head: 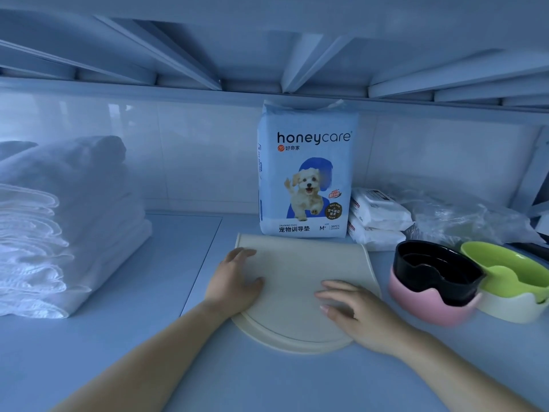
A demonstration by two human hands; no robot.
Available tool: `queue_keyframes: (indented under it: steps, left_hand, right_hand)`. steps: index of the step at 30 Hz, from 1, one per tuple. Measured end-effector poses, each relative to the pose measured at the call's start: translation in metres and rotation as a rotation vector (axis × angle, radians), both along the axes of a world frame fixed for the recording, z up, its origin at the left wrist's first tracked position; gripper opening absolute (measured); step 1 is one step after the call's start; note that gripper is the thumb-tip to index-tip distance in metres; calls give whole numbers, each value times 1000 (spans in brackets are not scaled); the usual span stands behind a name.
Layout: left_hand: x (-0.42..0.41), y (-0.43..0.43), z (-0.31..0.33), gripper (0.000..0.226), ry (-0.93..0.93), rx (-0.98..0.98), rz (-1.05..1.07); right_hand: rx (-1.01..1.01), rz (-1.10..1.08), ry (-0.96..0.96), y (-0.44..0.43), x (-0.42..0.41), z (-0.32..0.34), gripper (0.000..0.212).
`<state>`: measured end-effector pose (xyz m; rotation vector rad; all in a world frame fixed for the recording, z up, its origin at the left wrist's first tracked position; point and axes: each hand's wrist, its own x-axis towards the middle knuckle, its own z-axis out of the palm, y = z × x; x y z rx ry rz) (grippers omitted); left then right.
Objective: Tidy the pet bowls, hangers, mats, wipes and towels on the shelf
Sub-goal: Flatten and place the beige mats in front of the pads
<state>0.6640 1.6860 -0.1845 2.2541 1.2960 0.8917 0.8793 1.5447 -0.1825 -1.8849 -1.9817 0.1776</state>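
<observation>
A cream folded mat (297,272) lies flat on the shelf in the middle. My left hand (234,281) rests palm down on its left edge, fingers spread. My right hand (353,310) lies flat on its right front part, fingers apart. Neither hand grips anything. To the right a black bowl (433,269) sits nested in a pink bowl (421,304), and a green bowl (511,266) sits in a cream bowl (511,307). Two white wipes packs (377,218) are stacked behind the bowls. A pile of folded white towels (59,221) stands at the left.
A tall blue pack of pet training pads (306,173) stands upright against the back wall, right behind the mat. A crumpled clear plastic bag (463,218) lies at the back right. The upper shelf's underside (267,55) hangs low overhead.
</observation>
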Motion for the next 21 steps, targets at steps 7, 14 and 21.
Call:
queue_keyframes:
  steps: [7,14,21]
  left_hand:
    - [-5,0,3,58,-167,-64,-35]
    - [-5,-2,-1,50,40,-38,-72]
    - [-11,-16,13,42,363,134,-323]
  right_hand:
    - [-60,38,38,-9,-5,4,47]
    - [-137,128,20,-16,-13,14,83]
    - [-127,153,18,-20,-8,20,76]
